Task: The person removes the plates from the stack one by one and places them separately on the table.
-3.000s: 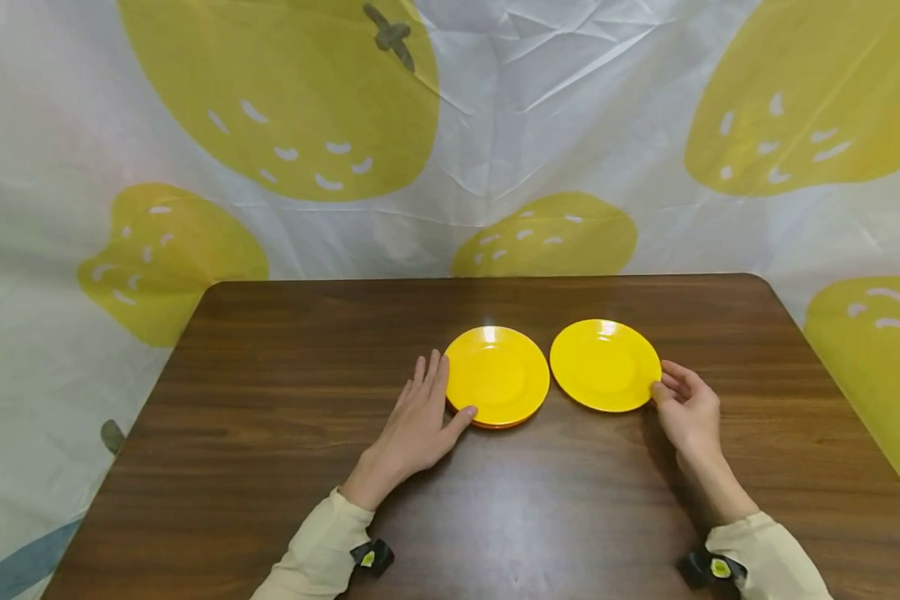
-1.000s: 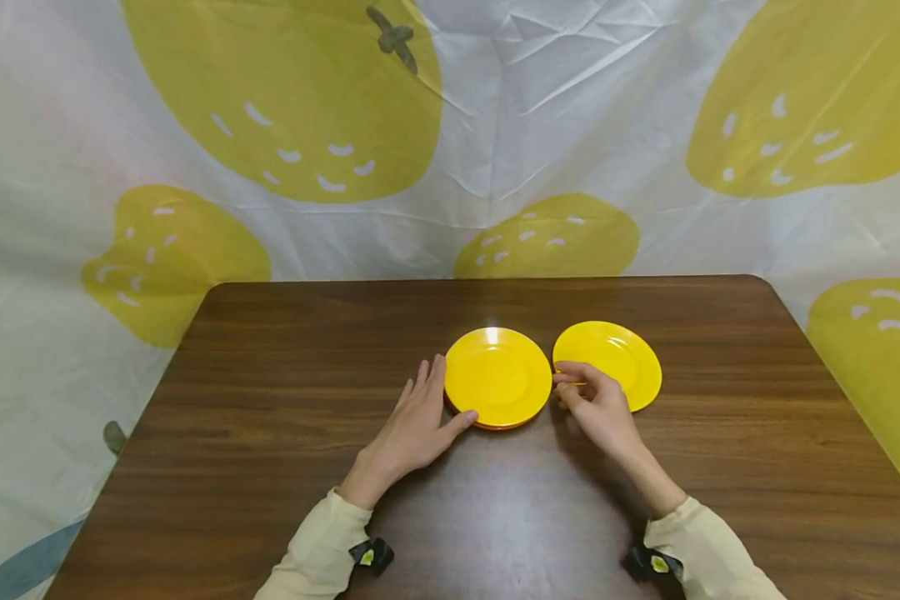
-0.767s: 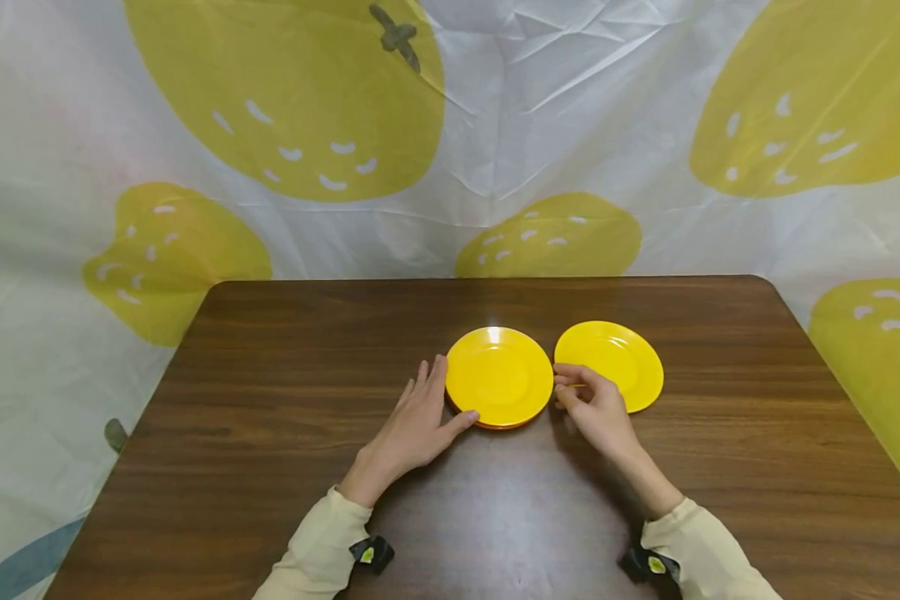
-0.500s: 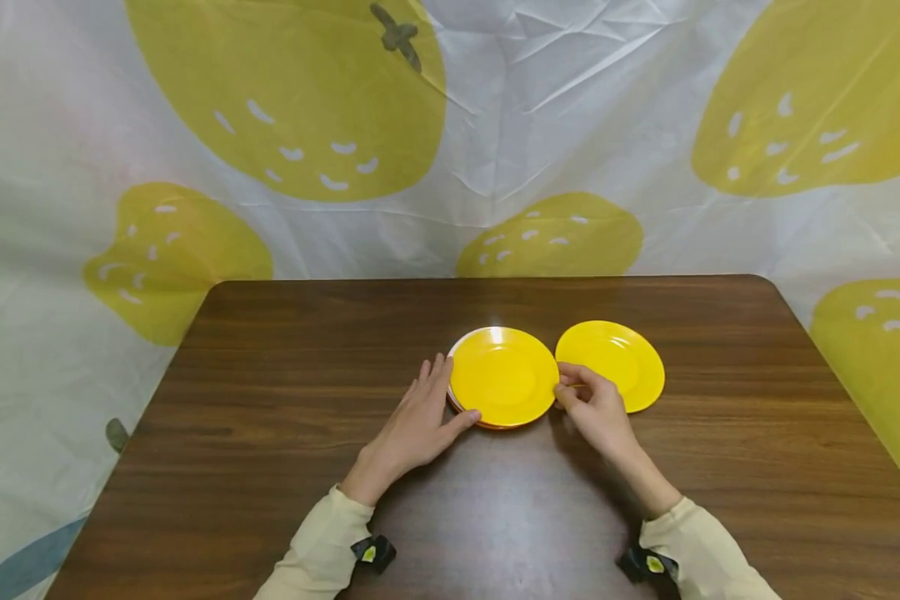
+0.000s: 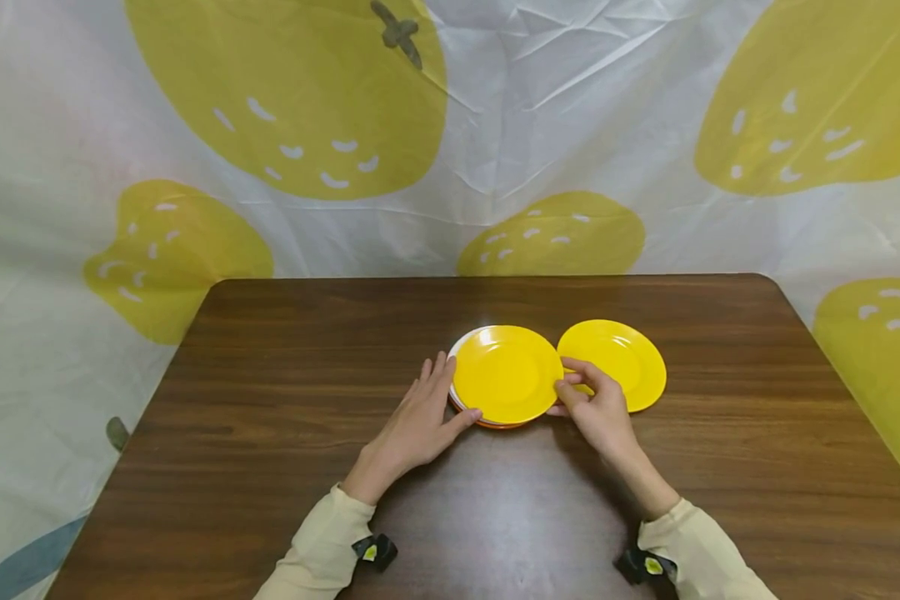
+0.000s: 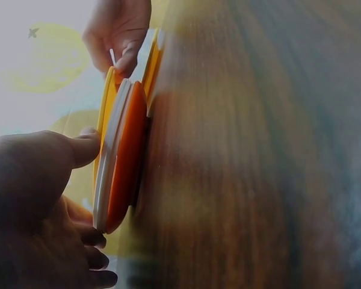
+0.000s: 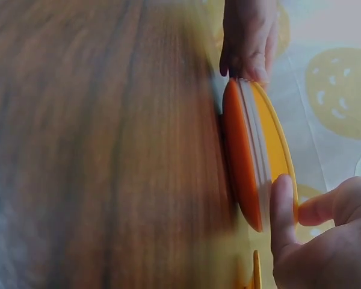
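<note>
My right hand (image 5: 602,412) pinches the right rim of a yellow plate (image 5: 507,373), lifted and tilted over a stack. White rims (image 6: 114,141) show beneath it, above an orange plate (image 7: 236,147) at the bottom. In the right wrist view, a finger lies under the yellow rim and the thumb is on its upper side. My left hand (image 5: 418,421) rests along the stack's left side with straight fingers, its thumb touching the front rim. A second yellow plate (image 5: 633,360) lies on the table to the right, partly behind my right hand.
The brown wooden table (image 5: 300,400) has rounded far corners. Close behind its far edge hangs a white cloth (image 5: 322,237) printed with yellow fruit. Both wrists wear small black cameras near the cream sleeves (image 5: 315,542).
My right hand has moved left from the separate yellow plate to the stack. The stack's top yellow plate has lifted and shifted right, exposing a white rim. My left hand has barely moved.
</note>
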### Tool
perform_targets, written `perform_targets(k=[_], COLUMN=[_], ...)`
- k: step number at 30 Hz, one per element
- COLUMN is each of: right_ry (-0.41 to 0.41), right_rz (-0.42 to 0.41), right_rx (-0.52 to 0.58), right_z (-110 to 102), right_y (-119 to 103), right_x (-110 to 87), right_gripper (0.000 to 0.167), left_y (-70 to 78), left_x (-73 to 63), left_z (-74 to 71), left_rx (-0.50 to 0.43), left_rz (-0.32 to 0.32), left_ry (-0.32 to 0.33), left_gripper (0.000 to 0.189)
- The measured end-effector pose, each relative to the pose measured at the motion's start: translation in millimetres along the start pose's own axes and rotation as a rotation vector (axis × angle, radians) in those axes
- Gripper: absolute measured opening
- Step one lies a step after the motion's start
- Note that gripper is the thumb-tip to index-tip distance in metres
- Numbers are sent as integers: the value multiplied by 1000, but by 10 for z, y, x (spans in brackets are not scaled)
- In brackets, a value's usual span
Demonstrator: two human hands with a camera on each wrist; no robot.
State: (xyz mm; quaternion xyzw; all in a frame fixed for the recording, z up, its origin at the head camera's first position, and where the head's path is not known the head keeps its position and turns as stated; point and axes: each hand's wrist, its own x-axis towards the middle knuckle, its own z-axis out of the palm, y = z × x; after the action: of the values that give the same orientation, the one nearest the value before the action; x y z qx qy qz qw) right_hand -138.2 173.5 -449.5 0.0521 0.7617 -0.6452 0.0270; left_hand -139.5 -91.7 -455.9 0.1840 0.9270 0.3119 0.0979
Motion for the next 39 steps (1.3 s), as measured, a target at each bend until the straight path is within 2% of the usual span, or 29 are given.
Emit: perform_targets(k=[11,24,33,39], right_ry=[56,148,200,231], right_rz=[-20,-3,-9,-8], right_rx=[60,92,79,130], right_z=[-40,-157,-341,-456], right_y=[46,62,62,99], right_x=[-17,-56,-132,-164], right_gripper=[43,42,45,45], left_y=[30,30,38,40], left_x=[-14,-13,-11,-13], left_z=[-9,-11,-16,-16], left_rx=[6,15,18,17], left_rz=[-17,-22,-18,-17], left_ry=[-8,-9,-17,-14], left_gripper=[90,89,89,89])
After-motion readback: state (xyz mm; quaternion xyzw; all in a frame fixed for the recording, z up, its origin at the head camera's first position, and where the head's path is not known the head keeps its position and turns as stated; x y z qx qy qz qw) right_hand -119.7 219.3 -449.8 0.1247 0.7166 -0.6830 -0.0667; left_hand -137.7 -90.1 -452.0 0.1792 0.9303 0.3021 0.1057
